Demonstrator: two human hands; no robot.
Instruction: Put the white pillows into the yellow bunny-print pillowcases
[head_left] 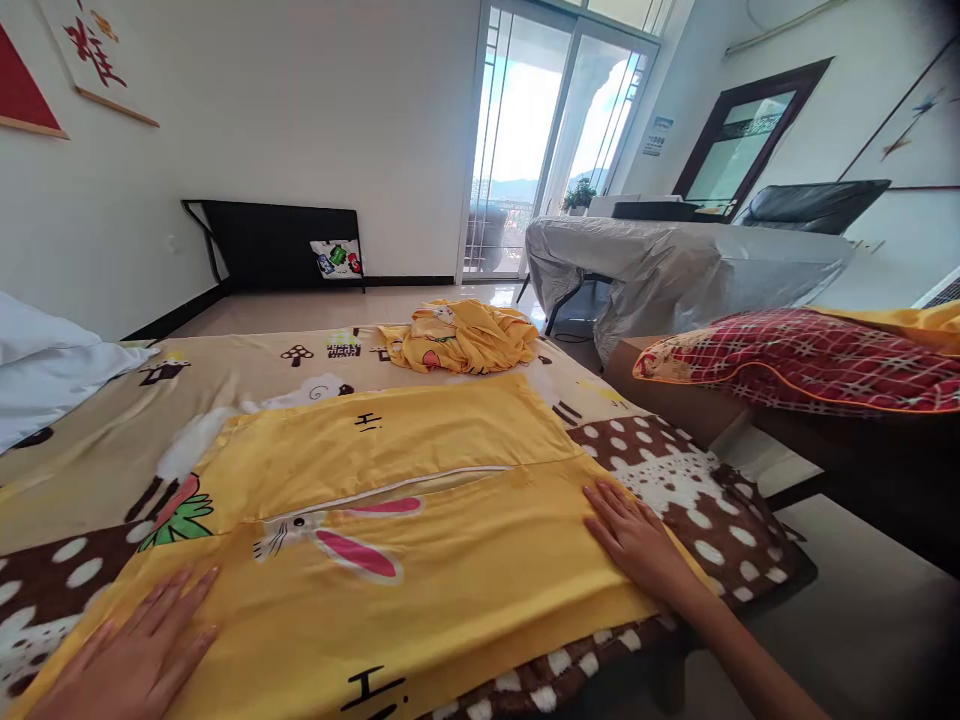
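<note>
A yellow pillowcase (465, 550) with a rabbit print, a carrot and "Hi" lettering lies spread flat on the bed. Across its middle runs a slit with a pale edge, slightly parted. My left hand (139, 645) rests flat on its near left part, fingers spread. On the right side, my right hand (637, 535) presses flat near the edge, fingers stretched out. Beyond it, a crumpled bundle of yellow printed cloth (465, 335) sits at the bed's far edge. Under the pillowcase is a beige and brown spotted blanket (675, 490).
A white pillow or quilt (52, 365) lies at the left. Red plaid bedding (795, 360) is heaped on a brown box at the right. Behind stand a plastic-covered table (675, 260), a black folded panel (277, 245) against the wall, and a glass sliding door (525, 130).
</note>
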